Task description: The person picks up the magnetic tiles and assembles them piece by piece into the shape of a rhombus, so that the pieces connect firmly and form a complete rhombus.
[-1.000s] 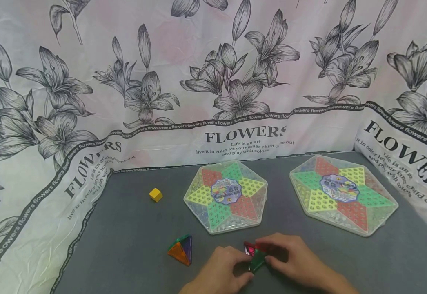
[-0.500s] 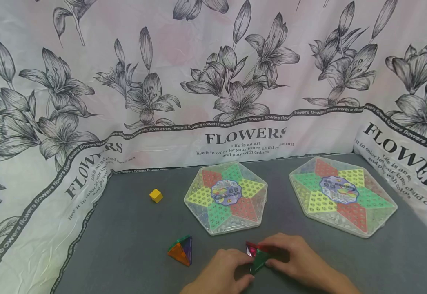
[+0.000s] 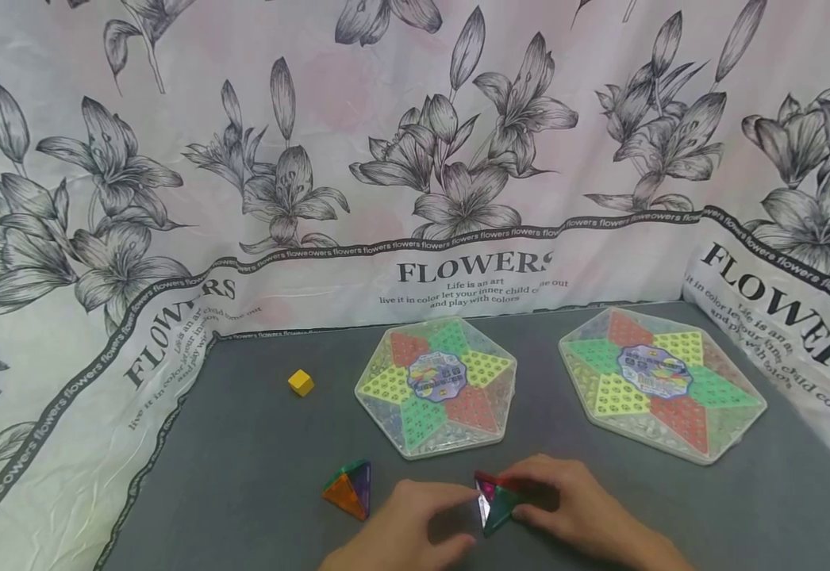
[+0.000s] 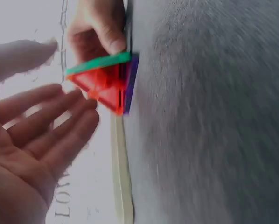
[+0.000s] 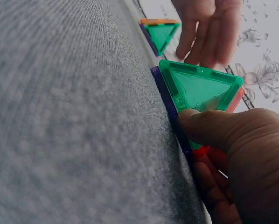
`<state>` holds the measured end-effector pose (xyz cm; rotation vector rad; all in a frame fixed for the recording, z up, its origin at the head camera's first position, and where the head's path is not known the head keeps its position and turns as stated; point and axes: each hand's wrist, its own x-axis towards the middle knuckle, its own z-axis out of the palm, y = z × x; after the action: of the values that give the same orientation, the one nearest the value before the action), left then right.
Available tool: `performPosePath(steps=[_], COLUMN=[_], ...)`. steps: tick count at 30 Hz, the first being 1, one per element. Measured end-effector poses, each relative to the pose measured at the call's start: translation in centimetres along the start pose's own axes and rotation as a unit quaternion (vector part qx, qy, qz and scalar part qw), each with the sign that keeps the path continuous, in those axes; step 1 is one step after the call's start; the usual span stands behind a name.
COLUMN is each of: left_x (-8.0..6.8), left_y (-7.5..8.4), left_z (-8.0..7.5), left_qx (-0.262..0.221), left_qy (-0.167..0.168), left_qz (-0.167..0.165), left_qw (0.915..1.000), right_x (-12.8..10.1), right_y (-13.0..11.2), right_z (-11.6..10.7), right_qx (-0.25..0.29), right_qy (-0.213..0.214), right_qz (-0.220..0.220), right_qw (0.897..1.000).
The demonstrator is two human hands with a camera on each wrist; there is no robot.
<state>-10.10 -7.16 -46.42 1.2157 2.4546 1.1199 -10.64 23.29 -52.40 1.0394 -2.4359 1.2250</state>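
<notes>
A small pyramid of magnetic tiles (image 3: 495,504), with red, green and purple faces, stands on the grey table (image 3: 244,476) near the front edge. My right hand (image 3: 529,501) grips it from the right. The thumb (image 5: 209,126) presses on the green tile (image 5: 200,86) and the fingers curl behind the red one. My left hand (image 3: 458,517) hovers just left of the pyramid (image 4: 107,81). Its fingers (image 4: 51,130) are straight and spread, and they hold nothing.
A second tile pyramid (image 3: 349,489), orange, green and purple, stands left of my hands. A yellow cube (image 3: 301,382) lies further back on the left. Two hexagonal checkers boards (image 3: 438,386) (image 3: 661,382) lie behind. Flower-printed cloth (image 3: 415,159) walls the table at the back and sides.
My left hand has come off the pyramid and its fingers have straightened. My right hand keeps its grip, and the pyramid has turned slightly.
</notes>
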Motion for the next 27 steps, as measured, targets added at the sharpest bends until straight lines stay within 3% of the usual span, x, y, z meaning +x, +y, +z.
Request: performPosePath(steps=[3,5,9,11,13,19,23,27], left_x=[-1.6,-2.9,-5.4,-6.5,-7.3,-8.9,-9.1,-8.7], left_y=[-0.5,-1.0,-1.8,-2.3,-2.8,-5.0,-6.7,-7.8], left_z=[-1.1,-1.8,-3.5,-4.4,-5.3,-7.2,-7.2,-6.7], left_qx=[-0.056,-0.077,-0.071,-0.07,-0.071,-0.092,-0.11,-0.142], left_qy=[0.026,0.062,0.173,0.223,0.252,0.242,0.223,0.196], left_qz=[0.028,0.053,0.091,0.086,0.069,-0.014,-0.061,-0.139], left_qw=[0.9977,0.9937,0.9781,0.9685,0.9626,0.9658,0.9667,0.9603], right_x=[-0.2,-0.2,-0.2,-0.2,-0.2,-0.2,-0.4,-0.5], right_y=[0.0,0.0,0.0,-0.1,-0.1,-0.2,-0.3,-0.2], right_z=[0.1,0.2,0.2,0.1,0.1,0.1,0.2,0.3], right_qx=[0.006,0.008,0.007,0.007,0.007,0.006,0.009,0.012], right_qy=[-0.001,0.0,0.001,-0.001,-0.003,0.0,0.005,0.01], right_qz=[0.003,0.002,-0.001,0.001,0.003,0.007,0.01,0.011], right_qw=[1.0,1.0,1.0,1.0,1.0,1.0,1.0,1.0])
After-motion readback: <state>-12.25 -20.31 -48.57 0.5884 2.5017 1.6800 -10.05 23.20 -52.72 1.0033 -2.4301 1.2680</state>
